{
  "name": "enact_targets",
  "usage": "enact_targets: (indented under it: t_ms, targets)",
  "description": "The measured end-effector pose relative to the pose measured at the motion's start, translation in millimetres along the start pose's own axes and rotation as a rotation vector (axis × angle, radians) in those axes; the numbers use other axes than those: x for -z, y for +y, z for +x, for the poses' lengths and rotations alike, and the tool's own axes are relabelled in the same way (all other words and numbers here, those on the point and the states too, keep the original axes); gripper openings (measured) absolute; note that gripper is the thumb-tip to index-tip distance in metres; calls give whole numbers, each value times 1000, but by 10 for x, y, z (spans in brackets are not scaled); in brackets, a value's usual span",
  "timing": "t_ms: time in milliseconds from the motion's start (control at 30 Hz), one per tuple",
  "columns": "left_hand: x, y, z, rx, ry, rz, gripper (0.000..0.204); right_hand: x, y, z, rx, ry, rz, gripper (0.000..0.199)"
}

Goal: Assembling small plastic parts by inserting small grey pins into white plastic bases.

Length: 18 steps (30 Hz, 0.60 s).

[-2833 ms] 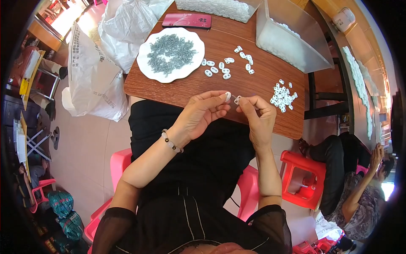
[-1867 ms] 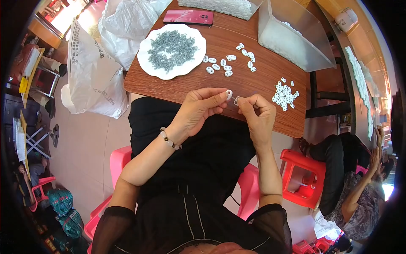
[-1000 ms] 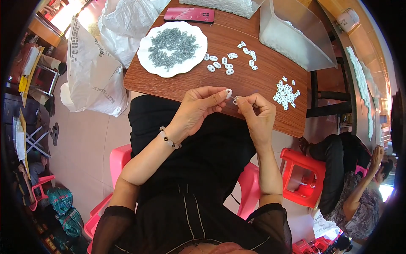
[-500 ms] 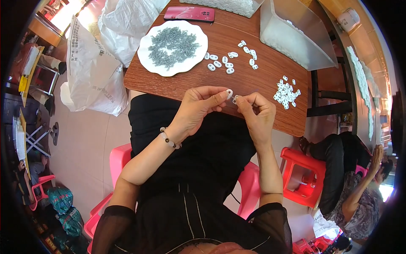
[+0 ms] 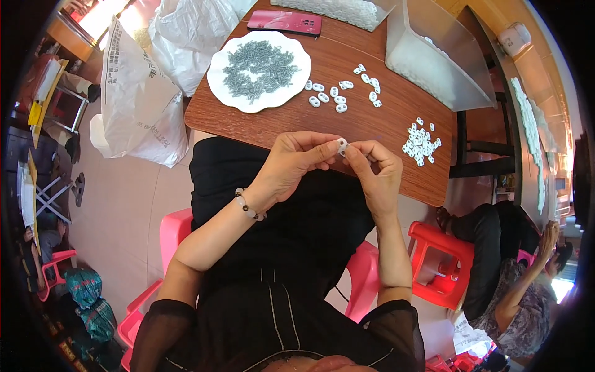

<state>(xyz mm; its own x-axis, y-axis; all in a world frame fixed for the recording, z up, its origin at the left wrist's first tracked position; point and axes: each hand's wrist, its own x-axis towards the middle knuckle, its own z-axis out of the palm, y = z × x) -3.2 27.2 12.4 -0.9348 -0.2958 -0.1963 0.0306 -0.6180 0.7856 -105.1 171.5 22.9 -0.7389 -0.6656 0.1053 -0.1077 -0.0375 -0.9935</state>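
Over the table's near edge, my left hand [image 5: 290, 161] pinches a small white oval plastic piece [image 5: 342, 142] with a hole in it. My right hand [image 5: 379, 172] is closed thumb to finger against it, gripping a second small white piece mostly covered by the fingertips. The two pieces meet between my hands. Ahead lie several loose white two-hole oval pieces [image 5: 323, 97]. A heap of smaller white two-hole pieces [image 5: 421, 147] is at the right. Short grey pins [image 5: 258, 62] are spread on a scalloped white plate [image 5: 229, 99].
A pink phone [image 5: 285, 22] rests at the far left of the brown table [image 5: 365, 37]. Beyond are bins of white pieces, including a translucent bin [image 5: 446, 87]. White sacks [image 5: 139, 105] stand left. At right are a red stool [image 5: 441, 263] and a seated person [image 5: 514, 279].
My hands have come closer together, bringing the two white pieces from slightly apart to touching. The table view has shifted slightly right and down.
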Motion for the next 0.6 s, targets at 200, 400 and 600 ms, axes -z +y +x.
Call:
enact_targets:
  t_ms: [200,400,600]
  targets:
    - [45,34,-1,32,-34,-19,23,3,-23,1,-15,-49,64,11]
    - [104,59,-3,93,-61,-70,23,-5,-16,-3,0,-107,151,13]
    - [125,31,3,72,-49,-14,22,-4,7,-12,-3,-119,143,13]
